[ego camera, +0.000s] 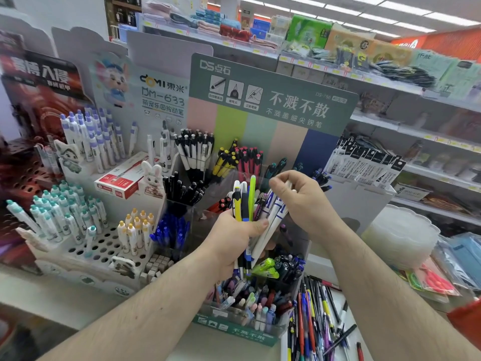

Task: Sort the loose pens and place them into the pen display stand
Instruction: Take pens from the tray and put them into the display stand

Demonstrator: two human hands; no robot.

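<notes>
White pens [273,212] pinched by right hand [299,201]; left hand [234,235] grips bundle [244,201]

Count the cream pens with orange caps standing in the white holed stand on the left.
7 that I can make out, clustered at the stand's right end: four in the back row, three in front. More may be hidden behind these.

The scene was bright and evenly lit by ceiling strip lights [364,11] at one o'clock, shadows faint. Wide-angle distortion bent the shelves [390,82] toward three o'clock, and the edges at nine o'clock were smeared with blur
</notes>
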